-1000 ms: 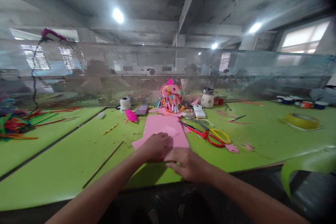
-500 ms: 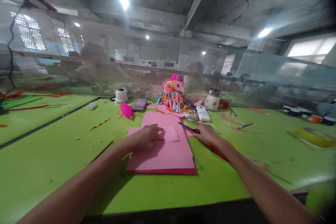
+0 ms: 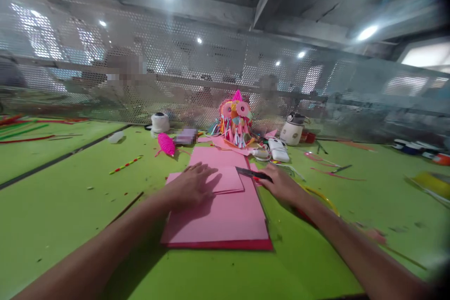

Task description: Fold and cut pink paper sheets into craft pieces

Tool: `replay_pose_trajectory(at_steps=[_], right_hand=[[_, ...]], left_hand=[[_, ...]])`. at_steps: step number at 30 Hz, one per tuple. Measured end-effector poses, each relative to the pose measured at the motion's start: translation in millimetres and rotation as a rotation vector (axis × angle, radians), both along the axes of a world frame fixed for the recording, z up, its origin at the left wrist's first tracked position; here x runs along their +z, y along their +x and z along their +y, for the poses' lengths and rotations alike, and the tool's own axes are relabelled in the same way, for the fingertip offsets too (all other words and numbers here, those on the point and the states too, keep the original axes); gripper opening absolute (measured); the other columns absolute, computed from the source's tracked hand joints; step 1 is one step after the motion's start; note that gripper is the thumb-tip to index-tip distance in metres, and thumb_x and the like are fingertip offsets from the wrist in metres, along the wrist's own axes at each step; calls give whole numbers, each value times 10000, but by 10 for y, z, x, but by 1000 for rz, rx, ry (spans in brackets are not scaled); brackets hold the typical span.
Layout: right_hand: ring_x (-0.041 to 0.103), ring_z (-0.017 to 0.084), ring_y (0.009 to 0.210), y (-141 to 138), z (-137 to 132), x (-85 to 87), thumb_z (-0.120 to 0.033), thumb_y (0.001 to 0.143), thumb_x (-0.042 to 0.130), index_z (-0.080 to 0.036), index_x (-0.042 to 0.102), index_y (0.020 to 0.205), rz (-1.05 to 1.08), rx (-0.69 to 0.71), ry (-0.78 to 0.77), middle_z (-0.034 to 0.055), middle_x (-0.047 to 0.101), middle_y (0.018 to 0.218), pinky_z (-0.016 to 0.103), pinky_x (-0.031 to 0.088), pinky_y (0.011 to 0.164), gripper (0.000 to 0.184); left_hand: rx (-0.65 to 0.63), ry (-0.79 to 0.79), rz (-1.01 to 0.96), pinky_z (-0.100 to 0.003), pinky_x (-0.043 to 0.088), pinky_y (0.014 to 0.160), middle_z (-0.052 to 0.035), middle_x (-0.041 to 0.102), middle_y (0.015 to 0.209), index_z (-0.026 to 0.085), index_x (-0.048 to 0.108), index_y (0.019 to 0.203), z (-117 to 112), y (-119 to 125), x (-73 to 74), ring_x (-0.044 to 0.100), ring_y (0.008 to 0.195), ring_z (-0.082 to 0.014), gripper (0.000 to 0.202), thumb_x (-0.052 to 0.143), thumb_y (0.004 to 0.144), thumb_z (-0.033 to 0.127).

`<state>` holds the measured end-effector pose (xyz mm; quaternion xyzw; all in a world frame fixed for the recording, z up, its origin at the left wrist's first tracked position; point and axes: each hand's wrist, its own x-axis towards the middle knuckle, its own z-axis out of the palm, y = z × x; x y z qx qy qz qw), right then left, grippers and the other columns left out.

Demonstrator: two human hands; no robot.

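Observation:
My left hand point(image 3: 192, 183) lies on a small folded sheet of pink paper point(image 3: 230, 181), fingers stretched out and pressing down. That sheet rests on larger pink sheets point(image 3: 225, 225), with a red sheet point(image 3: 228, 245) showing beneath at the near edge. My right hand point(image 3: 281, 183) is closed around a slim black utility knife point(image 3: 251, 173) with a red part. Its blade points left, with the tip at the right end of the small sheet's upper edge; whether it touches the paper I cannot tell.
Behind the sheets stands a fringed paper owl figure point(image 3: 235, 119). Around it are pink yarn point(image 3: 166, 144), a white spool point(image 3: 160, 123), a white device with a cord point(image 3: 279, 150) and a pale jug point(image 3: 292, 130). Yellow tape point(image 3: 431, 183) lies right. A perforated screen point(image 3: 197, 75) closes off the back.
The knife has moved left, its tip now at the small folded sheet. My left hand has flattened and slid slightly left on the paper. The view has shifted slightly.

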<state>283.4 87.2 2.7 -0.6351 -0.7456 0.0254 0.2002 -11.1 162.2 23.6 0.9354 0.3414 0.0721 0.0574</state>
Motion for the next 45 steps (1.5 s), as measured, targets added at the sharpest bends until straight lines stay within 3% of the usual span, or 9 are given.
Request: replay_pose_trajectory(at_steps=[9, 13, 17, 24, 29, 35, 41, 45], right_hand=[[555, 194, 848, 31, -121, 85, -273, 908, 560, -203, 674, 1100, 100, 181, 28, 71, 600, 921, 319, 431, 776, 234], [575, 192, 887, 111, -186, 144, -301, 896, 578, -227, 680, 1100, 155, 294, -55, 62, 633, 962, 314, 441, 792, 240], [577, 194, 866, 242, -186, 183, -331, 880, 598, -221, 681, 1113, 133, 271, -61, 64, 638, 942, 320, 442, 781, 271], [577, 192, 870, 255, -210, 195, -305, 877, 603, -209, 691, 1070, 117, 254, 2, 70, 632, 945, 326, 447, 797, 233], [567, 188, 875, 202, -264, 227, -251, 892, 573, -201, 663, 1115, 75, 270, 95, 72, 605, 967, 341, 453, 814, 246], [569, 191, 887, 157, -327, 256, -187, 885, 556, -223, 638, 1150, 56, 219, 175, 71, 582, 1009, 341, 462, 813, 279], [580, 208, 905, 81, -367, 259, -195, 875, 573, -224, 624, 1161, -5, 218, 201, 85, 587, 1044, 355, 471, 812, 292], [581, 204, 896, 64, -381, 267, -181, 877, 564, -189, 625, 1130, -35, 228, 217, 87, 575, 1033, 345, 473, 801, 261]], left_hand=[[-4, -1, -12, -548, 327, 1062, -145, 376, 1490, 243, 463, 1390, 69, -34, -92, 318, 1368, -361, 708, 445, 830, 677], [-41, 84, -64, -505, 372, 1025, -133, 509, 1366, 219, 581, 1234, 36, 12, -101, 428, 1282, -331, 536, 412, 889, 592], [-76, 127, -89, -419, 447, 921, -99, 605, 1163, 208, 599, 1070, 11, 51, -109, 577, 1049, -261, 378, 448, 900, 510], [-83, 128, -83, -436, 388, 1012, -108, 491, 1394, 233, 400, 1364, 30, 84, -145, 480, 1229, -282, 504, 429, 916, 461], [-70, 91, -69, -437, 391, 1000, -119, 539, 1332, 220, 461, 1321, -14, 87, -99, 520, 1177, -279, 478, 437, 910, 461], [-63, 84, -93, -441, 383, 1013, -125, 513, 1372, 214, 416, 1379, -13, 84, -92, 498, 1214, -286, 532, 416, 917, 476], [-63, 49, -128, -470, 342, 1066, -78, 454, 1448, 252, 367, 1423, -76, 174, -54, 372, 1346, -279, 518, 410, 912, 322], [-76, 39, -231, -423, 398, 1020, -95, 536, 1343, 216, 502, 1283, -172, 216, 7, 485, 1239, -262, 409, 442, 881, 261]])
